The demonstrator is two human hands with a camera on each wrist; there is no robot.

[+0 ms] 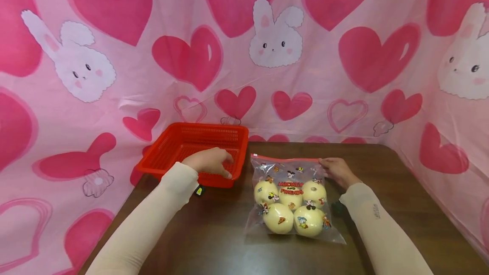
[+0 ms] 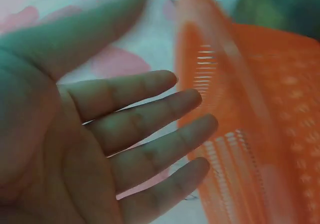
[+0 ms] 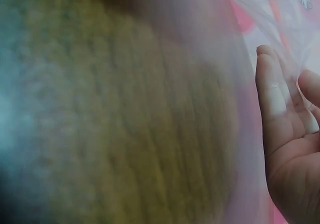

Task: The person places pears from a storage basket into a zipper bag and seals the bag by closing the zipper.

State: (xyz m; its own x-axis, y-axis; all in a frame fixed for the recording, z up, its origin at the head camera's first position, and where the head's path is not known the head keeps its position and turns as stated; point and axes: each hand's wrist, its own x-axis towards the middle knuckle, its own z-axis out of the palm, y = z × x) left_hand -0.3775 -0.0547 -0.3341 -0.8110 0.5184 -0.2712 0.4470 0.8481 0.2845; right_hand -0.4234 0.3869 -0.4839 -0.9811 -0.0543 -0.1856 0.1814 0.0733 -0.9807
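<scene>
A clear zip bag printed with cartoon figures lies on the table, its red zip edge toward the back. Inside it are several pale yellow, round fruit-like pieces. My right hand pinches the bag's upper right corner; the right wrist view shows the thin film between thumb and fingers. At the left, my left hand is over the near right side of a red plastic basket. Its fingers are spread and hold nothing, with the basket's slotted wall just beyond the fingertips.
The brown wooden table reaches to a pink fabric backdrop with hearts and rabbits, which hangs at the back and sides. A small black object with a yellow-green mark shows under my left wrist.
</scene>
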